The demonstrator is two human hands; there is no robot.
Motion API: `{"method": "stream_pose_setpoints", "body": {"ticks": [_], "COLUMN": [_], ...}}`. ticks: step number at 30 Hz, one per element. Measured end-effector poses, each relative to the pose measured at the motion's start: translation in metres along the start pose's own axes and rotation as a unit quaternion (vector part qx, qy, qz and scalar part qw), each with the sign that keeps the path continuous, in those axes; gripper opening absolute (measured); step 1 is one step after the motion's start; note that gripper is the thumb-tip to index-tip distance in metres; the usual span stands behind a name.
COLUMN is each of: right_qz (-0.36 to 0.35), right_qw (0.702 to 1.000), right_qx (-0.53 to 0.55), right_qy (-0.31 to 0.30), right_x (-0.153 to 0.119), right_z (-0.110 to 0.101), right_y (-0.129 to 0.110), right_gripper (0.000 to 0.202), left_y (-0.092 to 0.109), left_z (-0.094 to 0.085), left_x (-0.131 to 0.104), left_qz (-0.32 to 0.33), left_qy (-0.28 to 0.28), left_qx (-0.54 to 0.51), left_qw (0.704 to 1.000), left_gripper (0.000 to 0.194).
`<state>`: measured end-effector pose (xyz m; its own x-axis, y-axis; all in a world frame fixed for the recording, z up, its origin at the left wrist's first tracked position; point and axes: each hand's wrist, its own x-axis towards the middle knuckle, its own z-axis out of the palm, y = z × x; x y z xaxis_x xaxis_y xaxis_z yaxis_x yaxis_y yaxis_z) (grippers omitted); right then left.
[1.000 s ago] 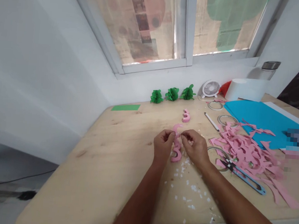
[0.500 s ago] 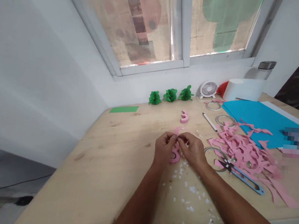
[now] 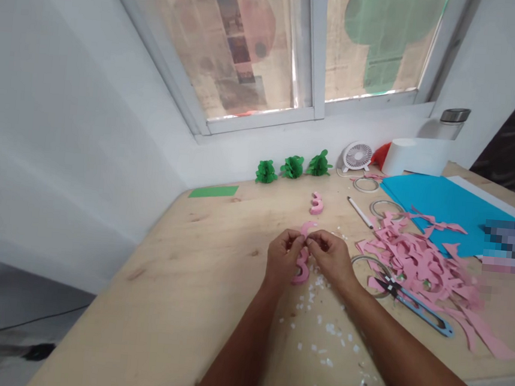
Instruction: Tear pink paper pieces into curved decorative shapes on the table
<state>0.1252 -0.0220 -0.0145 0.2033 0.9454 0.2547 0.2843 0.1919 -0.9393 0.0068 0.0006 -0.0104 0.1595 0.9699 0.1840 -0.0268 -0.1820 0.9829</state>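
My left hand and my right hand meet over the table, both closed in a pinch with fingertips nearly touching. Whatever sits between the fingertips is too small or hidden to name. Just beyond them a curved pink paper cutout pokes out, partly covered by the fingers. Below the fingertips lies a pink paper figure shaped like an 8 or 3, its left side hidden by my left hand. Farther back rests a pink number 3 cutout.
Right of my hands are pink paper scraps, blue-handled snips, tape rolls, a white pen and blue sheets. White bits dot the table. Green paper ornaments and a small fan stand by the wall.
The view has shifted very slightly. Both hands keep their pinch in nearly the same place, and the objects on the table lie as before.
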Motion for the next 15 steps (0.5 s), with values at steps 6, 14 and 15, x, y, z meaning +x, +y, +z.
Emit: {"method": "stream_pose_setpoints", "body": {"ticks": [6, 14, 15], "right_qz": [0.008, 0.009, 0.009], "right_qw": [0.998, 0.998, 0.998], "right_qx": [0.055, 0.064, 0.066], "right_qy": [-0.012, -0.014, -0.014], "right_x": [0.0026, 0.0013, 0.0011], "right_z": [0.0005, 0.0017, 0.0018], "right_y": [0.0043, 0.0059, 0.0058], "right_gripper": [0.017, 0.016, 0.016], "left_y": [0.0040, 0.0033, 0.0024], "left_z": [0.0004, -0.0002, -0.0008], "left_x": [0.0000, 0.0007, 0.0009], "left_qz": [-0.013, -0.002, 0.003], "left_qy": [0.006, -0.003, -0.004], "left_qx": [-0.028, -0.027, -0.020], "left_qw": [1.000, 1.000, 1.000], "left_gripper": [0.012, 0.012, 0.012]}}
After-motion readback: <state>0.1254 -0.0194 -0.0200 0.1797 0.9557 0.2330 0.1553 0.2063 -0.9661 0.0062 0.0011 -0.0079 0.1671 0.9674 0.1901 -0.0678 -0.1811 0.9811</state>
